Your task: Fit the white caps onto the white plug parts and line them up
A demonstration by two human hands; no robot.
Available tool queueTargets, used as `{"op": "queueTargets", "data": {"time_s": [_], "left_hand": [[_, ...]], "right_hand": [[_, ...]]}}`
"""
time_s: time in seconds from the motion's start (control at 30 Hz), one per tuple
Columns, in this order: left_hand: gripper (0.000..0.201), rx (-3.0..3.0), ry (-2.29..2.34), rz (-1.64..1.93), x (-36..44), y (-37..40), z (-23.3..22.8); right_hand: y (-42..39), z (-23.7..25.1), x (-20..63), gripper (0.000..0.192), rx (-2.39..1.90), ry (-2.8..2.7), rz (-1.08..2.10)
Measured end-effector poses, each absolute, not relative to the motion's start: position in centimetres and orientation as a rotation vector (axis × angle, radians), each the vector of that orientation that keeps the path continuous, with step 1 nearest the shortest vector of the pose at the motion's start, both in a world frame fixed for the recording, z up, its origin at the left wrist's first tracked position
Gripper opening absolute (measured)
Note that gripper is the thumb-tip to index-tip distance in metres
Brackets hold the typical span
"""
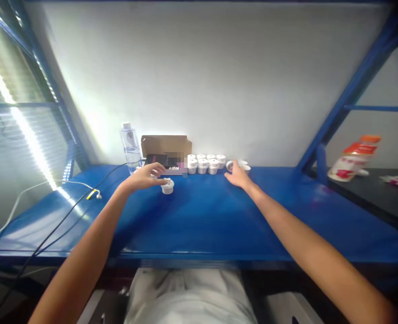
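Reaching forward over the blue table, both arms stretch toward small white cups. The left hand hovers with fingers loosely spread over one lone white cup, fingertips at its rim, not gripping it. The right hand lies open, fingers touching two loose cups by the wall. Between the hands stands a cluster of cups, about eight, in two rows, possibly stacked. One cardboard box, one clear water bottle and two cables sit left.
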State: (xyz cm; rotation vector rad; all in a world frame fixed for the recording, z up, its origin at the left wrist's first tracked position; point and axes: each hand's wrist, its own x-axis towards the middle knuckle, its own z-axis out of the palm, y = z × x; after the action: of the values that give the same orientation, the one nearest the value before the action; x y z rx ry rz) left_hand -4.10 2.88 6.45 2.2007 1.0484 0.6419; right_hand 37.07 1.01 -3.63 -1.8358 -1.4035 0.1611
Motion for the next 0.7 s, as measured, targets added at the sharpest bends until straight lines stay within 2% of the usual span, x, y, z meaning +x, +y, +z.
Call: {"op": "queueTargets", "data": {"time_s": [0.07,0.13,0.2,0.33,0.4,0.5,0.6,0.7], "left_hand": [[0.06,2.245,1.038,0.564,-3.9,3.3,5.7],[0.062,2.264,0.959,0.515,-3.6,3.6,4.8],[0.059,2.298,0.887,0.565,-3.0,3.6,4.0],[0.053,2.332,0.788,0.648,-1.0,2.5,2.9],[0.052,2.335,0.743,0.637,0.1,1.4,2.6],[0.052,2.358,0.678,0.632,1.5,0.1,2.1],[0.055,2.371,0.669,0.662,2.5,-0.4,1.3],[0.057,2.351,0.674,0.695,2.9,-0.3,0.8]], "right_hand": [[0.6,-3.1,36.6,0.057,-1.823,-1.354,0.221],[0.3,-2.6,36.1,0.036,-1.797,-1.356,0.274],[-0.2,-1.9,35.6,0.025,-1.762,-1.378,0.344],[-1.8,0.3,33.0,0.032,-1.597,-1.452,0.627],[-2.8,1.7,30.6,0.039,-1.262,-1.452,0.986],[-4.2,3.0,26.2,0.037,-0.877,-1.287,1.186],[-4.9,2.7,22.8,0.032,-0.798,-1.299,1.201],[-4.7,1.6,21.6,0.028,-0.889,-1.347,1.008]]}}
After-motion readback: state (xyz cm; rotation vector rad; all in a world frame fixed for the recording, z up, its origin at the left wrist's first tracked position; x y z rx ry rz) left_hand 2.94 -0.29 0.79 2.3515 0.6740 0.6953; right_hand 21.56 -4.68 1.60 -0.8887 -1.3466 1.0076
